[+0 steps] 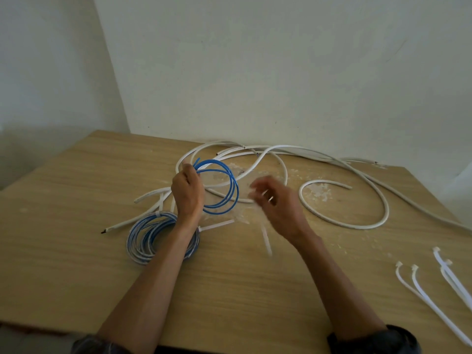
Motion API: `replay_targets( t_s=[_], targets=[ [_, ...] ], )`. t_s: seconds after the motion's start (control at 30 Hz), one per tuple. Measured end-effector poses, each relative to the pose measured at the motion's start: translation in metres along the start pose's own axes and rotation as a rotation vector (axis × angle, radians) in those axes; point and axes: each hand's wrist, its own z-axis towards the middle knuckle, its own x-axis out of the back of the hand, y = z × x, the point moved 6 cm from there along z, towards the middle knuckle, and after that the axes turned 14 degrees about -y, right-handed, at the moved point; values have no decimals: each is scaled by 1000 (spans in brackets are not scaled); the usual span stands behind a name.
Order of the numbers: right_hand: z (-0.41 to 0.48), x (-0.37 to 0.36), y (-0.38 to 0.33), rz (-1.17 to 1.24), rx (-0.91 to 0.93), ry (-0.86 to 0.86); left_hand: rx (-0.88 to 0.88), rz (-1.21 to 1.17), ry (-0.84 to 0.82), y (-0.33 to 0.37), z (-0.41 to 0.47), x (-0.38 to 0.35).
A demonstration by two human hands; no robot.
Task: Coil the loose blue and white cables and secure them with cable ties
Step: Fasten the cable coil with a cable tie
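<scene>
My left hand (187,192) grips a small coil of blue cable (231,190) at its left side and holds it up over the wooden table (76,187). To its right, my right hand (277,203) is motion-blurred, fingers curled, and appears to pinch a white cable tie (266,238) that trails down below the palm. A bundled blue and white coil (143,241) lies under my left forearm, with cable ties on it; one tie tail (217,224) sticks out to the right. Loose white cables (357,223) loop across the back and right of the table.
Several spare white cable ties (431,300) lie near the table's right front edge. A white wall (281,72) stands directly behind the table. White flakes of debris (319,192) are scattered among the cables. A short white cable end (120,226) points left.
</scene>
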Motion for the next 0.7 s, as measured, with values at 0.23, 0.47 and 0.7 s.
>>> replay_targets(
  t_s=[0.23, 0.47, 0.7],
  targets=[
    [-12, 11, -35, 436, 214, 352, 96, -76, -25, -9, -4, -10],
    [-12, -24, -37, 88, 297, 181, 175, -158, -133, -11, -6, -20],
    [-13, -42, -34, -238, 405, 163, 192, -118, -472, -6, -18, -47]
  ],
)
